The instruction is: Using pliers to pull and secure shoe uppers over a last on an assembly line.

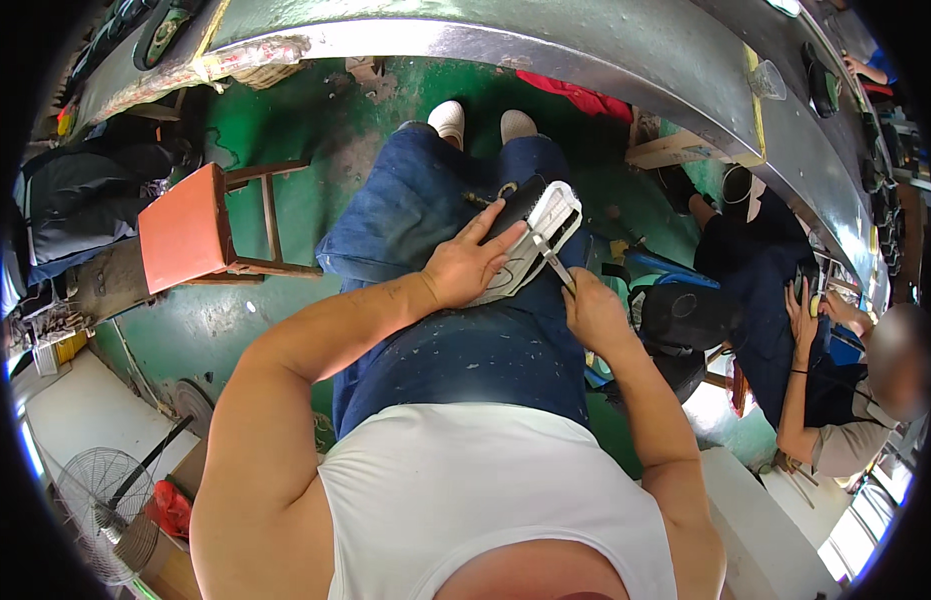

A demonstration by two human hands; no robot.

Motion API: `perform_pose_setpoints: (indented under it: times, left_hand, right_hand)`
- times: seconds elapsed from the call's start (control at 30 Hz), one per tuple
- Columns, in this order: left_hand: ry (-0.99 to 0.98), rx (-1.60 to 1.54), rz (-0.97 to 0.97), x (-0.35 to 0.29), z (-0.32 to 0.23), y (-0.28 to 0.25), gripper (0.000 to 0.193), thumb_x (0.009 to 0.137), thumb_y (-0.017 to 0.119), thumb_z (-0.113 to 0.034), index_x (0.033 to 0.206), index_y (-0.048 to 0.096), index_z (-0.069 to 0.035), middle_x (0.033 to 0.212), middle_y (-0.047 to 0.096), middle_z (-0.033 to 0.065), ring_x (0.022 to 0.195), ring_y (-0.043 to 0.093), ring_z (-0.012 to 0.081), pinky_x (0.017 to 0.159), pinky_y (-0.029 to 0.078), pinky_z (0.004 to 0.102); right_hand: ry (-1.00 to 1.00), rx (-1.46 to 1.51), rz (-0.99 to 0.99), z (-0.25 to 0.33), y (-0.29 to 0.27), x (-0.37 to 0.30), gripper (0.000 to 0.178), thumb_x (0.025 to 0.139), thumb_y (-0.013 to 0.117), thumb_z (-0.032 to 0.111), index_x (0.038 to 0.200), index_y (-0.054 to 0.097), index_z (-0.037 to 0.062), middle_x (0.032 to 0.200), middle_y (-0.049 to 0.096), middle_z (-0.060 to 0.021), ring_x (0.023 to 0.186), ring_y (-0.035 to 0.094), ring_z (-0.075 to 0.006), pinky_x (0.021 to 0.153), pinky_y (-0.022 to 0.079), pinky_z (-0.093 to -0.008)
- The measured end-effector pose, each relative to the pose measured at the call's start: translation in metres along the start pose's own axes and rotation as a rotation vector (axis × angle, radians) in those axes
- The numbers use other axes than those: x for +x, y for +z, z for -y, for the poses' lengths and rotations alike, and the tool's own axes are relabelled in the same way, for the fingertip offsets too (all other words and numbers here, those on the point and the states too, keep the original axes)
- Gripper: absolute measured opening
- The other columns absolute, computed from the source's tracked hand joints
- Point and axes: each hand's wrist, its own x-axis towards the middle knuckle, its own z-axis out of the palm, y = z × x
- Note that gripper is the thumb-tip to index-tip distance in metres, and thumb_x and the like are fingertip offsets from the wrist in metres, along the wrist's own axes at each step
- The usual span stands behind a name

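Across my lap, on dark blue cloth (455, 365), lies what looks like a black and white shoe (557, 207), its rounded white end pointing away from me. My left hand (467, 262) grips it from the left, with index and middle fingers stretched over its dark part. In my closed right hand (597, 312) is a slim metal hand tool (551, 257); its silvery end touches or nearly touches the white part. The tool's exact kind is not plain, and my fingers cover its handle. Part of the shoe's near end sits under my left hand.
Ahead curves a long metal-topped bench (425, 42). An orange-seated stool (188, 228) stands left, a wire fan (107, 515) lower left. At right a co-worker's hands (803, 310) hold something by the bench. A dark padded seat (690, 318) is beside my right arm.
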Motion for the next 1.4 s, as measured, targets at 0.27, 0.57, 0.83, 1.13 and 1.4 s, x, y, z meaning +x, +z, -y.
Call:
perform_pose_setpoints:
  times: [0.27, 0.57, 0.83, 1.13, 1.4]
  left_hand:
    - [-0.192, 0.037, 0.382, 0.019, -0.018, -0.027, 0.056, 0.100, 0.054, -0.024, 0.153, 0.038, -0.032, 0.161, 0.019, 0.0259, 0.112, 0.064, 0.0451, 0.096, 0.055, 0.0441]
    - [-0.502, -0.433, 0.030, -0.009, -0.008, -0.026, 0.078, 0.092, 0.067, -0.024, 0.155, 0.028, 0.001, 0.147, 0.046, 0.0293, 0.135, 0.050, 0.0378, 0.115, 0.035, 0.0360]
    - [-0.338, -0.147, 0.429, 0.004, -0.022, -0.072, 0.100, 0.077, 0.076, -0.019, 0.156, 0.017, -0.001, 0.124, 0.060, 0.0333, 0.114, 0.060, 0.0461, 0.099, 0.048, 0.0455]
    - [-0.026, -0.541, -0.100, 0.087, -0.076, -0.148, 0.061, 0.077, 0.086, -0.020, 0.126, 0.053, -0.003, 0.106, 0.072, 0.0177, 0.096, 0.071, 0.0267, 0.084, 0.055, 0.0358]
    - [-0.360, -0.655, 0.150, 0.052, 0.053, -0.014, 0.052, 0.083, 0.078, -0.028, 0.125, 0.065, 0.000, 0.103, 0.074, 0.0165, 0.090, 0.072, 0.0270, 0.086, 0.054, 0.0368]
  right_hand:
    - [0.054, 0.396, -0.055, 0.019, -0.058, 0.017, 0.030, 0.099, 0.056, 0.029, 0.105, 0.057, -0.0012, 0.083, 0.064, -0.0245, 0.084, 0.065, -0.0460, 0.076, 0.052, -0.0493]
    - [0.022, 0.174, 0.030, 0.011, -0.036, 0.033, 0.036, 0.101, 0.051, 0.035, 0.105, 0.056, -0.0008, 0.093, 0.066, -0.0276, 0.087, 0.064, -0.0483, 0.078, 0.050, -0.0556]
    - [0.131, 0.520, 0.092, -0.002, 0.000, 0.004, 0.037, 0.102, 0.050, 0.036, 0.108, 0.061, 0.0002, 0.083, 0.068, -0.0193, 0.080, 0.068, -0.0352, 0.075, 0.053, -0.0419]
    - [0.221, 0.749, -0.163, -0.017, 0.043, -0.039, 0.025, 0.097, 0.061, 0.021, 0.113, 0.059, 0.0024, 0.088, 0.065, -0.0079, 0.080, 0.065, -0.0182, 0.074, 0.052, -0.0333]
    - [0.139, 0.588, 0.053, 0.001, -0.022, -0.018, 0.026, 0.097, 0.059, 0.021, 0.115, 0.059, 0.0007, 0.094, 0.069, -0.0159, 0.089, 0.068, -0.0314, 0.080, 0.052, -0.0395]
